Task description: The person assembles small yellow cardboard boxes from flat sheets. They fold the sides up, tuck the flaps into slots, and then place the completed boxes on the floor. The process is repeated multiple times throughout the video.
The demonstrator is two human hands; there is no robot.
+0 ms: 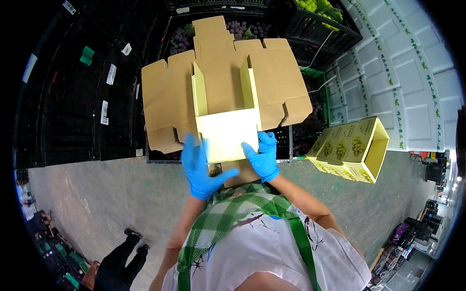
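A partly folded cardboard box (225,136) lies in front of me, brown on its broad spread flaps and pale yellow on its raised side walls and near panel. My right hand (263,155), in a blue glove, grips the near panel at its right edge, thumb on the yellow face and fingers curled behind. On the other side, my left hand (196,167), also gloved in blue, is at the panel's left edge with thumb stretched out and fingers apart, slightly blurred. Whether its fingers touch the panel I cannot tell.
Dark grapes (182,41) fill crates under and behind the cardboard. Green grapes (315,6) sit in a black crate at the far right. Folded yellow boxes (347,148) stand at the right. Black crates (87,97) are stacked left; white foam boxes (383,63) right. A person's legs (121,262) show lower left.
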